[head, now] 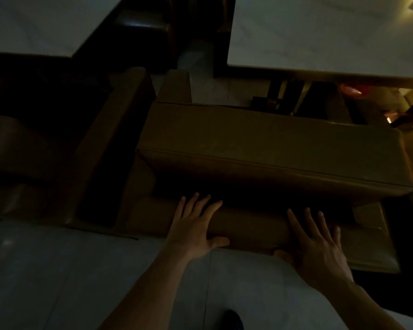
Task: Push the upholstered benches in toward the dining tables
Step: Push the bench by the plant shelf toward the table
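A tan upholstered bench (267, 148) lies below me in dim light, its seat cushion toward the table and its padded backrest top (248, 231) nearest me. My left hand (196, 225) rests flat on the backrest top, fingers spread, thumb hooked over the near edge. To the right, my right hand (317, 244) lies flat on the same edge in the same way. A pale dining table (320, 41) stands beyond the bench at the upper right.
A second tan bench (100, 148) stands to the left, beside another pale table (29, 22) at the upper left. Pale floor tiles (57, 277) lie under me, and the tip of a dark shoe (233, 319) shows. Table legs (281, 96) are beneath the right table.
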`<state>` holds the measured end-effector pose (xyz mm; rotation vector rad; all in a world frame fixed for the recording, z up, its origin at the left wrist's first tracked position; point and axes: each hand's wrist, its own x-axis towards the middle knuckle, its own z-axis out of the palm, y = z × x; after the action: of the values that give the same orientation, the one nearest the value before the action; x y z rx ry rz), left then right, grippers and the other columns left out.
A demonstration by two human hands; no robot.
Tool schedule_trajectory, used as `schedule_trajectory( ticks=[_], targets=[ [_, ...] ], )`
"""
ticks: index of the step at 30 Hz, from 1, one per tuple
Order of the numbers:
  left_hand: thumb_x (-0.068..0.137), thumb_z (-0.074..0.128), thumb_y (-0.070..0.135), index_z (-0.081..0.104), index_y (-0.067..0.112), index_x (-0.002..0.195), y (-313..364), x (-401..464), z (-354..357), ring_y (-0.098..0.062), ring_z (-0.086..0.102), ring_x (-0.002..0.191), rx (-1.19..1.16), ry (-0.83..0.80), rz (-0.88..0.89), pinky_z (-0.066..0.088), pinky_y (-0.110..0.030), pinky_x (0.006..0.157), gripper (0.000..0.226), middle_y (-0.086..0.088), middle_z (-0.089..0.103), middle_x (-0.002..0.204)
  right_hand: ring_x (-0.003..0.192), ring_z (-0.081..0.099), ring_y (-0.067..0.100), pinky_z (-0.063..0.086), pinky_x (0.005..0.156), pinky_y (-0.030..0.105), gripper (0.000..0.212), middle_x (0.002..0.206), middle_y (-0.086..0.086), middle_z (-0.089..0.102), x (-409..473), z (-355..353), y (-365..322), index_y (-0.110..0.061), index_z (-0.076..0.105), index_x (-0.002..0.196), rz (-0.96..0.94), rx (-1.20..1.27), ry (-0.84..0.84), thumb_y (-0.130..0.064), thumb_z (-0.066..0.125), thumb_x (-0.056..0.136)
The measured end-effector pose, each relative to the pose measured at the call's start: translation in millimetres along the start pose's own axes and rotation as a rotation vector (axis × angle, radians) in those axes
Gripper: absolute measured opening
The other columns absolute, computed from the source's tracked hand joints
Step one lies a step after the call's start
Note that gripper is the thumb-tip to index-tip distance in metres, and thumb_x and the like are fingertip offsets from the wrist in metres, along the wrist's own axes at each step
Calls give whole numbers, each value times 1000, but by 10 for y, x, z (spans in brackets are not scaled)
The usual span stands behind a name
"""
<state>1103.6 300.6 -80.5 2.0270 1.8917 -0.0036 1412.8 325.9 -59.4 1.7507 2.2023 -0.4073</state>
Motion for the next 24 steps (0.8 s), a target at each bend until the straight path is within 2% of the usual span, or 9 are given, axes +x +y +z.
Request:
schedule_trajectory(
  ticks=[6,11,15,21,24],
  targets=[
    [70,33,92,-5,49,151,269,62,-209,-18,-11,149,36,-14,5,-15,-46,119,99,8,2,165,147,-28,33,-7,120,62,100,164,6,-22,-153,-161,164,-42,-33,145,39,45,33,-92,5,68],
    [75,42,87,-8,44,153,94,-10,-248,-21,-12,150,85,-113,-74,-11,-49,121,102,4,-4,166,147,-24,39,-6,118,65,103,165,10,-19,-4,-134,-106,-36,-28,150,-8,0,-45,-88,27,80],
    [79,47,81,-5,41,154,117,-92,-321,-22,-9,151,38,-194,-140,1,-48,122,100,2,-5,166,151,-13,35,4,122,60,96,167,8,-11,36,-329,-151,-34,-12,156,-30,58,-121,-75,41,87],
    [81,48,78,8,42,155,289,-508,-606,-22,16,148,-2,-217,-144,22,-46,115,91,6,11,164,152,13,32,19,122,51,88,166,11,13,-514,-549,-130,-33,2,157,23,180,-110,-65,48,90],
    [80,49,80,12,41,154,401,-762,-816,-19,21,146,-35,-191,-107,27,-44,115,91,7,17,163,151,15,32,21,121,51,90,166,11,14,-892,-663,-118,-32,3,157,79,181,-89,-64,52,89]
  ],
)
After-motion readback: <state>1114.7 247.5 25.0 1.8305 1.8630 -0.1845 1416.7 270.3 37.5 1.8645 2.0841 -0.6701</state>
